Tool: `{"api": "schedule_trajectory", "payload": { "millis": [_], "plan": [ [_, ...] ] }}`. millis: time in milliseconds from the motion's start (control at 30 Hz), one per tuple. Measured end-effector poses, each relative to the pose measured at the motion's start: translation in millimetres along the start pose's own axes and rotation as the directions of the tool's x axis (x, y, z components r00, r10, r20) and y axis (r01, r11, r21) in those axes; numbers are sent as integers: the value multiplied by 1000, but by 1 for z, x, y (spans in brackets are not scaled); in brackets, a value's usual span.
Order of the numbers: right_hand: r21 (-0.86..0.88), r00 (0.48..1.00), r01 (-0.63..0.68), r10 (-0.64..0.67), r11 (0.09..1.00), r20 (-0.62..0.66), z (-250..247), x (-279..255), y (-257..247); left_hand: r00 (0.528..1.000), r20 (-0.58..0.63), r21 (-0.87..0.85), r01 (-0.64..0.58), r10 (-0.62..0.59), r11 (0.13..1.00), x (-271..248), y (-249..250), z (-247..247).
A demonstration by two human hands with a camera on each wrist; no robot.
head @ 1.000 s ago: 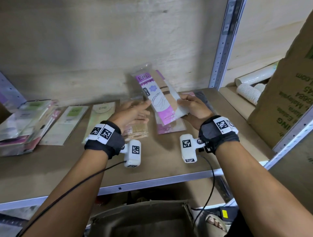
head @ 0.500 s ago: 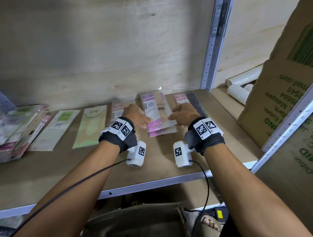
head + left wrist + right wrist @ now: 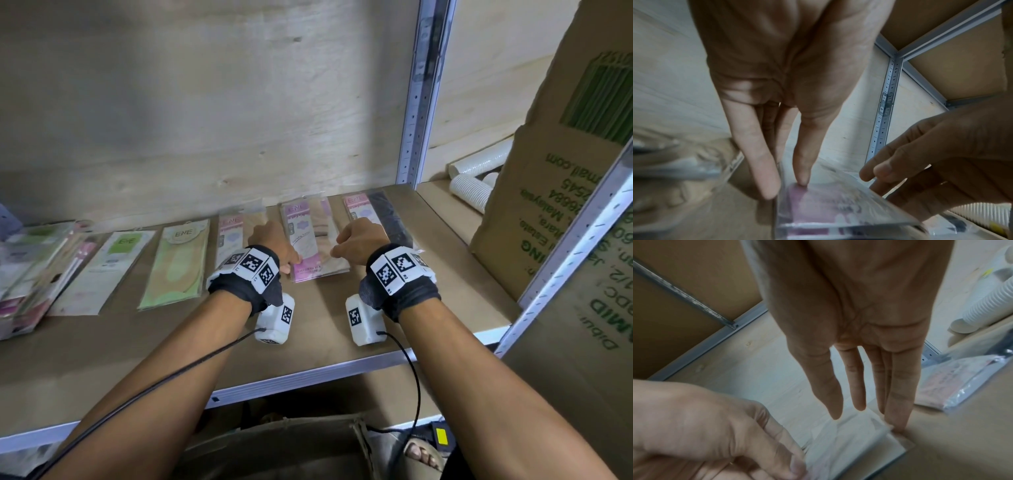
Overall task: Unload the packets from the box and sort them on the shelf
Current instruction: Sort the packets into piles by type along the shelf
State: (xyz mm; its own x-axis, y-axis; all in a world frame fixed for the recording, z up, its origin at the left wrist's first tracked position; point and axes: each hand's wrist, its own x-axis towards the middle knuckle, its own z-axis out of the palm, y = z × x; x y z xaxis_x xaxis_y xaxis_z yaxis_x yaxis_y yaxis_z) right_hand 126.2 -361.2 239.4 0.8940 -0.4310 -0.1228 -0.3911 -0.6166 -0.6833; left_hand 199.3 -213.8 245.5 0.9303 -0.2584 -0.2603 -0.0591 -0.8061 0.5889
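Right now my left hand [image 3: 270,245] and right hand [image 3: 356,240] sit on either side of the pink packet [image 3: 313,246], which lies flat on the shelf [image 3: 342,329] on top of others of its kind. Both hands are open with straight fingers: the left wrist view shows my left fingertips [image 3: 802,178] pressed against the packet's left edge, and the right wrist view shows my right fingertips [image 3: 898,423] down at its right edge, so I am squaring it rather than gripping it. I judge this packet to be very light and thin, a clear glossy sleeve over a printed card with soft fabric inside; it should be fairly stiff along its length but slippery on its face, and likely to skate off the pile beneath if nudged hard. The safest hold looks to be a pinch across the long edges near the middle, or at the carded pink end, not on the clear flap at the back, which seems floppy. Left of the pink packet lies another pink-headed packet [image 3: 231,236], then two green packets [image 3: 178,263], then a loose heap [image 3: 30,267] at the shelf's far left. Right of it lies a dark packet [image 3: 380,219]; beyond the upright post [image 3: 416,113] are ribbed white cups [image 3: 472,188] and a big cardboard box [image 3: 561,178].
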Motion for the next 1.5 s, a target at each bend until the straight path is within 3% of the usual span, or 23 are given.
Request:
{"api": "schedule_trajectory", "payload": {
  "millis": [233,633,833,1000,1167,1500],
  "plan": [
    [-15,1000,24,-24,1000,10,0,-1,-1,998,-57,190,-19,30,982,-3,5,2],
    [3,999,32,-32,999,34,-2,1,3,996,-81,233,-7,26,972,-10,11,-3],
    [70,996,87,-86,994,-15,-6,-1,4,980,-175,114,-71,90,991,-17,6,-31],
    [325,981,175,-194,930,28,0,-13,-9,972,-215,-124,-119,90,985,-19,-41,-59],
    [413,964,218,-262,884,52,21,-26,-31,964,-265,-339,-107,15,935,-28,-104,-82],
    [564,909,224,-378,795,173,89,-47,-99,895,-431,-458,-111,-111,882,-49,-207,-155]
  ]
}}
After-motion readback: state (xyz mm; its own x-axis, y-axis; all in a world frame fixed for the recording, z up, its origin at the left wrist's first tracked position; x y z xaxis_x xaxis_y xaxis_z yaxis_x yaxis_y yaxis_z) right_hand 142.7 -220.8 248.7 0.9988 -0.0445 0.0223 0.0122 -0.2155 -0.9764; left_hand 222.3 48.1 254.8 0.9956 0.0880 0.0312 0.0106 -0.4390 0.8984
